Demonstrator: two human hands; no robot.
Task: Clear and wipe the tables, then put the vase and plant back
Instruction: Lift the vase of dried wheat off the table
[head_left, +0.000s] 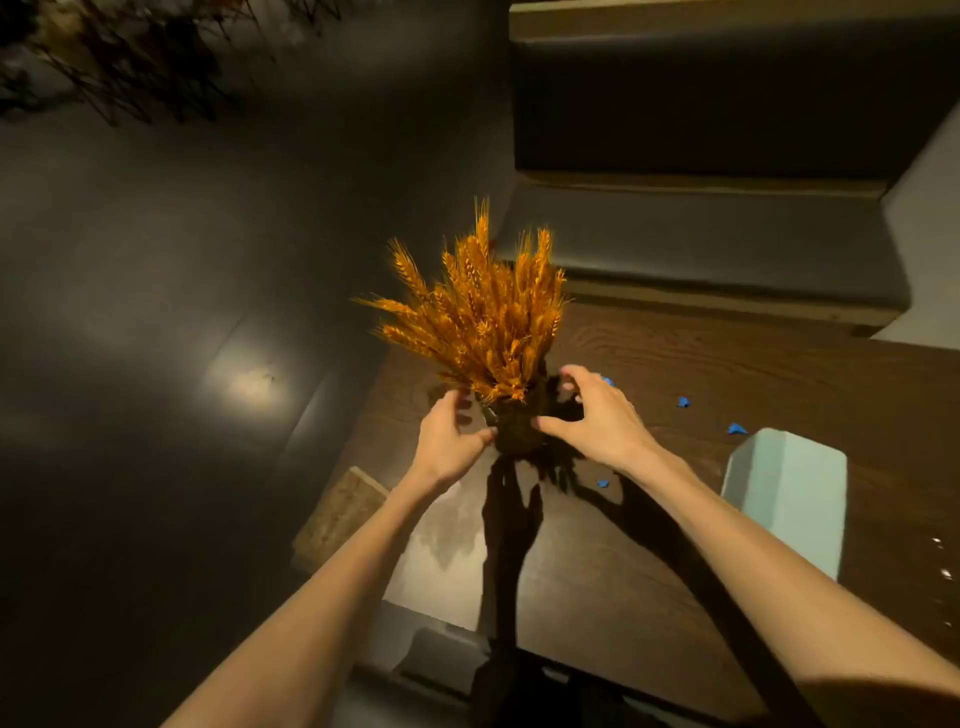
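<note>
Both hands are around the small dark round vase (517, 434) of orange dried wheat stalks (480, 312), standing on the dark wooden table (753, 374). Left hand (448, 441) touches its side; right hand (597, 415) is spread open, thumb on it. Blue scraps (736, 429) lie nearby.

The desk (727, 374) is dark brown wood with a plain visible grain and a slight sheen where the light strikes it. The wheat stalks (483, 312) look dry, bristly and matt, a bright orange. The vase (514, 431) beneath them is dark; its material cannot be told. The pale blue box (789, 493) has a smooth matt face. The bench seat (701, 239) looks like smooth dark leather or vinyl. The floor (156, 312) is dark and glossy, carrying a bright reflection.
</note>
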